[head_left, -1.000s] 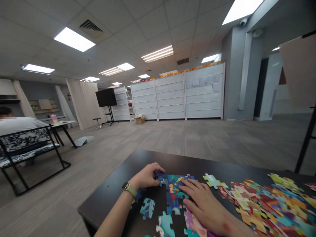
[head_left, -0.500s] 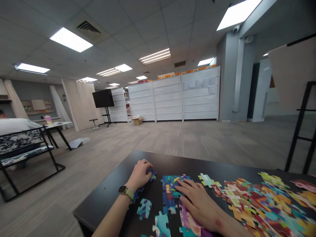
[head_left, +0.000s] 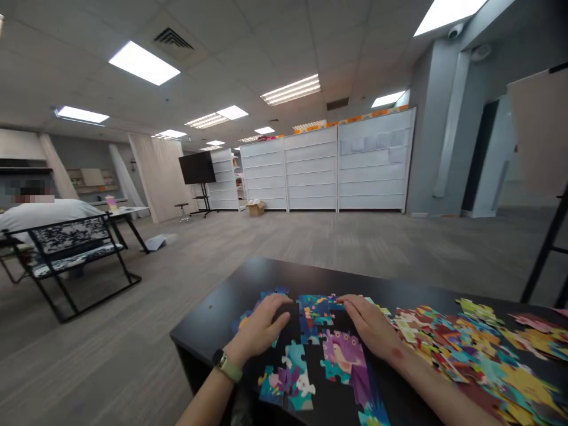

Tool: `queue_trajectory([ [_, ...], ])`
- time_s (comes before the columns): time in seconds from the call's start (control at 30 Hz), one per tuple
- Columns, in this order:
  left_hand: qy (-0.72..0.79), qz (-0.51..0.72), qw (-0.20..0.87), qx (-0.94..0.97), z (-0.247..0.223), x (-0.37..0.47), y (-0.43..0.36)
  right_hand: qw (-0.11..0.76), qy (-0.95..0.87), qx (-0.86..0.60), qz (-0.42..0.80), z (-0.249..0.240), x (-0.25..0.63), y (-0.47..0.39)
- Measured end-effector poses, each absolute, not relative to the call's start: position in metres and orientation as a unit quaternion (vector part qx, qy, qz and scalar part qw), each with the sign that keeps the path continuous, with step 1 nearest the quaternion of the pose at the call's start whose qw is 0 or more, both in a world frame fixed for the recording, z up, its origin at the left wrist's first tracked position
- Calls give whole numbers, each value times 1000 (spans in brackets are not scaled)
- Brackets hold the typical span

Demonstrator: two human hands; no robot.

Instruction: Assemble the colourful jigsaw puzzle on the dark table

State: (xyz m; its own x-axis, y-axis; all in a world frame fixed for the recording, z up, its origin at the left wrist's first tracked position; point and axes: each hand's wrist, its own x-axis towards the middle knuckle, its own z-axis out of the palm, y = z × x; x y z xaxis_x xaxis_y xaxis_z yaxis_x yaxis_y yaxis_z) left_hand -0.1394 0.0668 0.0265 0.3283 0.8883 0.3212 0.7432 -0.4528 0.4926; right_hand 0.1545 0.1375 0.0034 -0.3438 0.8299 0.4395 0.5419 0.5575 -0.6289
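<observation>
My left hand (head_left: 262, 330) is open, thumb and fingers apart, over blue jigsaw pieces (head_left: 245, 321) at the table's left side. Its fingertips lie just left of a joined blue puzzle section (head_left: 314, 309). My right hand (head_left: 369, 324) rests with fingers stretched out, the fingertips at that section's upper right edge. Below lies a joined purple section (head_left: 344, 350), which runs down into a purple and blue strip. To its left, apart from it, sits a teal section (head_left: 293, 378) with a purple shape. My left hand hides some of the pieces under it.
A large heap of loose jigsaw pieces (head_left: 483, 349) covers the right of the black table (head_left: 213, 316). Beyond are white shelves (head_left: 310, 171), a screen on a stand (head_left: 197, 168) and a seated person (head_left: 53, 210) on a chair at left.
My view has turned left. My left hand has come nearer the blue section, and my right hand has slid off its middle to its right edge, uncovering the purple section.
</observation>
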Motion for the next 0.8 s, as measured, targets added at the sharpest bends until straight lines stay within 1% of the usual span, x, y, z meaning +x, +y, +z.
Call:
queue_trajectory([
  [0.1,503,283,141,804,30,-149,40,352,-822,-410,180,-5,151,138],
  [0.17,488,263,154,818,28,-146,22,342,-828,-406,179,-9,148,138],
  [0.33,511,158,131,835,18,-131,-1,331,-830,-414,176,-7,144,136],
  [0.43,509,117,124,844,15,-129,-4,326,-829,-420,174,-6,144,135],
  [0.8,410,122,115,897,-1,-129,-2,314,-834,-421,168,-9,144,136],
])
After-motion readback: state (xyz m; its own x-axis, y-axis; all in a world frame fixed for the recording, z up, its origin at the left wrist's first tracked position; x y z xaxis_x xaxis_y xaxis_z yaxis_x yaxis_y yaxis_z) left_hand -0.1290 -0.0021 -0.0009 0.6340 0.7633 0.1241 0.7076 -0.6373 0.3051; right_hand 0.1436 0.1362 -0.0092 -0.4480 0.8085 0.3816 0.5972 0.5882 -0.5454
